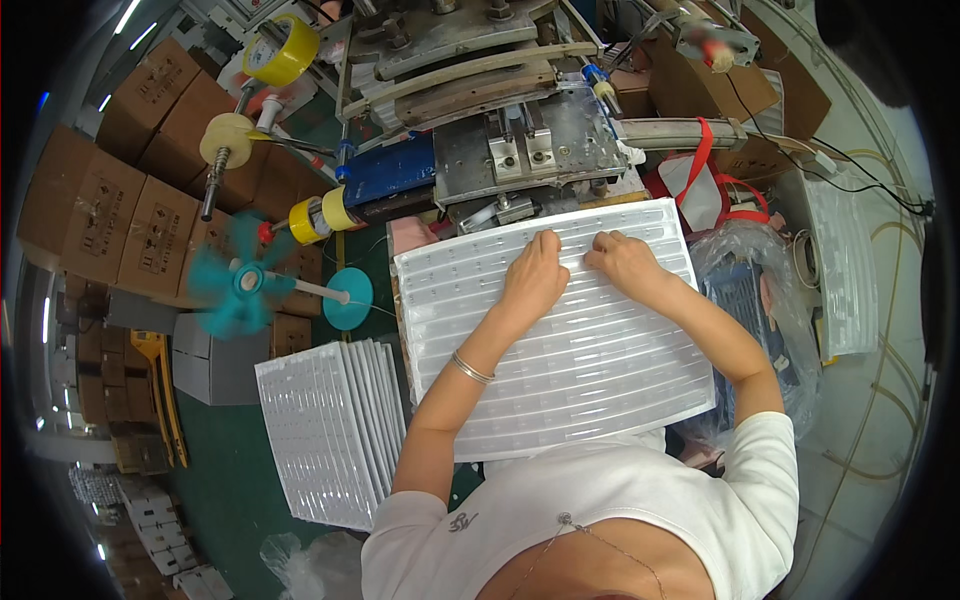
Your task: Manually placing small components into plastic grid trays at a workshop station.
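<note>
Tray (pixel 560 350) white glossy plastic, ribbed; machine (pixel 520 150) dull metal; boxes (pixel 150 230) probably matt cardboard.

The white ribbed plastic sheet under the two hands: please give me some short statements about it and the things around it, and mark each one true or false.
1. Both hands, left hand and right hand, rest on the white ribbed plastic sheet. True.
2. The left wrist wears a thin silver bangle. True.
3. A stack of similar white sheets lies to the person's right. False: it lies to the left.
4. The small teal fan stands right of the sheet. False: it is to the left.
5. A yellow tape roll sits at the upper left. True.
</note>
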Demonstrator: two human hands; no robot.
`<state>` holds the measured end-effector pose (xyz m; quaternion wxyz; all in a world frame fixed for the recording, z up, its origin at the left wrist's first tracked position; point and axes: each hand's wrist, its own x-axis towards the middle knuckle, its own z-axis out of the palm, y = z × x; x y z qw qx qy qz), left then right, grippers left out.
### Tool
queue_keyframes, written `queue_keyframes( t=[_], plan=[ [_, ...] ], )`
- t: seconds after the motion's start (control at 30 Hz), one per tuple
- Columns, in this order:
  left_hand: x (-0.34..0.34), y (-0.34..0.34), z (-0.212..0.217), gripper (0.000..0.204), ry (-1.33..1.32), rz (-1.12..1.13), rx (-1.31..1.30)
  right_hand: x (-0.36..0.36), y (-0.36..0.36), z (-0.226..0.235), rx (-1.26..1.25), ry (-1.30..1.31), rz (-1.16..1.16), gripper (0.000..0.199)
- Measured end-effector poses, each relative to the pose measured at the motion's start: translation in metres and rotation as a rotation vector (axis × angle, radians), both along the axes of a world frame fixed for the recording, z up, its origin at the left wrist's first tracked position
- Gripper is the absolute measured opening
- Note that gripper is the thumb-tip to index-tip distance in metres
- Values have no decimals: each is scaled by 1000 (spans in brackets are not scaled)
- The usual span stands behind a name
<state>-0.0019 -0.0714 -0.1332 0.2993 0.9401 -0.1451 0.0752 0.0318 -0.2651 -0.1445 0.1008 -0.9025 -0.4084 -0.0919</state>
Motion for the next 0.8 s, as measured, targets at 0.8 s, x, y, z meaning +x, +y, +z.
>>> queue_keyframes(
  t=[0.8],
  plan=[
    [16, 40, 26, 31, -319, 308, -65, 30, 7, 66, 1137, 848, -204, 27]
  ],
)
